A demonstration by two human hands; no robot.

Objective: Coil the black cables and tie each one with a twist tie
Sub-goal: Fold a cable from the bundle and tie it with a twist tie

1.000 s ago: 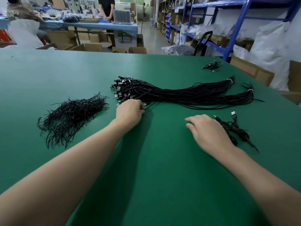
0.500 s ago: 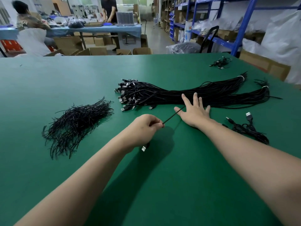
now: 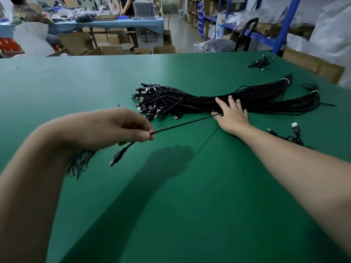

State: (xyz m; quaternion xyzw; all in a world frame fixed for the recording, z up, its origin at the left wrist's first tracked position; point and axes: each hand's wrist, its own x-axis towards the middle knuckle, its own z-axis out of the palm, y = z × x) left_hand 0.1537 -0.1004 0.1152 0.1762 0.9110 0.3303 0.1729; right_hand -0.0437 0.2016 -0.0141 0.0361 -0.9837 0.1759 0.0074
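Left grip [image 3: 114, 128] is pinching a thin black cable [image 3: 182, 125]; right grip [image 3: 231, 118], fingers straight, is pressing the cable bundle [image 3: 266, 99] onto the green counter [image 3: 209, 205].

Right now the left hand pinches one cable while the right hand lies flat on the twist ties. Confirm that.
Wrong on one count: in the head view the right hand lies flat on the cable bundle, not the twist ties, which sit beside the left forearm. The left hand does pinch one cable.
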